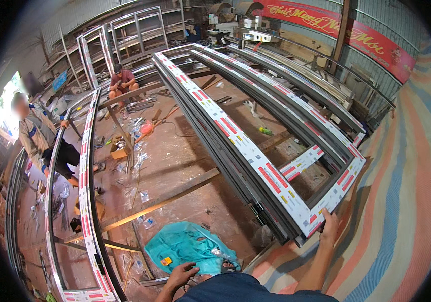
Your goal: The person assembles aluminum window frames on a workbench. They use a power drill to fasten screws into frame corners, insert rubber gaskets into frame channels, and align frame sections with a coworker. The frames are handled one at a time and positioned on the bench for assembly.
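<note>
At the near corner of a stack of long dark metal door or window frames, my right hand point(329, 229) grips the top frame point(280, 183), which is covered in white and red protective film. Its thumb lies over the corner, while the other fingers are partly hidden at the edge. My left hand point(182, 274) hangs low with fingers stretched out and holds nothing. Just beyond it, a crumpled turquoise plastic sheet point(185, 244) lies on the floor. A black hinge-like fitting point(258, 215) sits on the stack's left side.
Another filmed frame point(90, 201) stands at left, where a person point(41, 131) touches it. A second person point(121, 83) crouches farther back. Wooden beams point(175, 194) cross the floor near a small cardboard box point(119, 147). A striped tarp point(396, 211) covers the right side.
</note>
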Action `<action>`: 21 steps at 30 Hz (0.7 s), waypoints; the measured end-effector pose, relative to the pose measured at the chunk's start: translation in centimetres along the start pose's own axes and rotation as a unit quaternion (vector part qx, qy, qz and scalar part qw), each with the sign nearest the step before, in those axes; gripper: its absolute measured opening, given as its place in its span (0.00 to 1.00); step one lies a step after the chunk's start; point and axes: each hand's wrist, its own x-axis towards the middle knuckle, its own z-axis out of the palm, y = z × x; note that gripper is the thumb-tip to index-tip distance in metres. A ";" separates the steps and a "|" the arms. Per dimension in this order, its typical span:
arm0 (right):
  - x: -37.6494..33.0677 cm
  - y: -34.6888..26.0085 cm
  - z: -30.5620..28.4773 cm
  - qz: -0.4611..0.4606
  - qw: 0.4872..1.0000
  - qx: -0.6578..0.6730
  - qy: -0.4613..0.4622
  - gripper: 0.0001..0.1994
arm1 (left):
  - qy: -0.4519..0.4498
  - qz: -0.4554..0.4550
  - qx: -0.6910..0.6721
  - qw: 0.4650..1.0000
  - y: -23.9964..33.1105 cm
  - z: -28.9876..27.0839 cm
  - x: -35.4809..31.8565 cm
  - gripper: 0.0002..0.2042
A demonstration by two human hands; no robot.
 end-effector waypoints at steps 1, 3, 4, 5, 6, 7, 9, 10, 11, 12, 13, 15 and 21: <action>0.0 0.6 -0.2 -0.010 1.000 0.014 -0.007 0.15 | 0.000 -0.005 0.003 1.000 0.1 0.2 0.1 0.31; -0.3 2.0 -0.7 -0.027 0.999 0.043 -0.019 0.15 | -0.001 -0.018 0.011 1.000 0.4 0.5 0.1 0.31; -1.2 2.1 0.3 -0.048 0.995 0.084 -0.020 0.16 | -0.005 -0.018 0.012 1.000 0.7 0.7 0.0 0.31; -2.5 2.0 1.2 -0.022 0.994 0.107 -0.028 0.15 | -0.009 -0.018 0.013 1.000 1.2 0.9 0.0 0.31; -5.0 0.1 2.6 0.002 0.991 0.129 -0.037 0.15 | -0.013 -0.017 0.014 1.000 1.8 1.1 0.0 0.31; -6.9 -1.2 3.3 0.024 0.987 0.152 -0.043 0.15 | -0.039 -0.016 -0.019 0.999 2.5 1.5 0.2 0.33; -8.8 -1.0 2.8 0.075 0.982 0.145 -0.096 0.16 | -0.089 -0.011 -0.086 0.992 4.8 2.7 0.8 0.35; -9.8 -0.4 2.5 0.101 0.977 0.142 -0.120 0.16 | -0.107 -0.006 -0.136 0.985 6.3 3.5 1.3 0.37; -10.8 0.2 2.5 0.118 0.968 0.162 -0.153 0.16 | -0.125 -0.001 -0.186 0.975 8.0 4.3 1.9 0.39; -11.7 0.7 2.7 0.134 0.956 0.181 -0.187 0.17 | -0.141 0.003 -0.237 0.961 9.2 5.2 2.5 0.40; -12.4 1.1 2.9 0.152 0.942 0.201 -0.221 0.18 | -0.165 0.026 -0.289 0.943 9.6 5.8 3.4 0.41; -13.7 1.1 2.9 0.195 0.896 0.193 -0.350 0.19 | -0.215 0.071 -0.387 0.894 10.4 6.9 5.4 0.43; -16.8 5.3 3.8 0.227 0.826 0.127 -0.499 0.25 | -0.025 0.038 -0.525 0.850 16.0 6.2 1.9 0.31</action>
